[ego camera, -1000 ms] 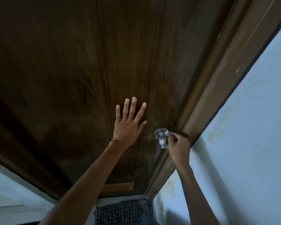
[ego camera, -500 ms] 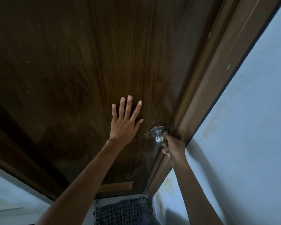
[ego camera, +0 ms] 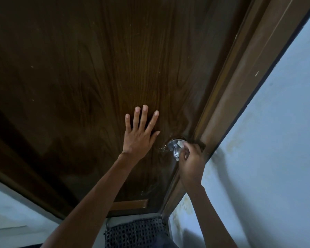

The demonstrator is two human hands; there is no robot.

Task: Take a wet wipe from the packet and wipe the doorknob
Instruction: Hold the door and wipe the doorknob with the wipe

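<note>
Head view w/ a dark wood door (ego camera: 97, 68). Left grip (ego camera: 140, 138) lay flat on the door, fingers straight & spread, holding nothing. The steel knob (ego camera: 174, 149) sat just right of it. Right grip (ego camera: 191, 161) was curled round a white wipe (ego camera: 181, 145), pressing it to the knob; bits of wipe showed above & below its fingers. The door frame (ego camera: 240, 86) ran just behind the right grip, w/ a pale wall (ego camera: 276, 158) to its right. A woven mat (ego camera: 136, 231) lay well below both grips.
</note>
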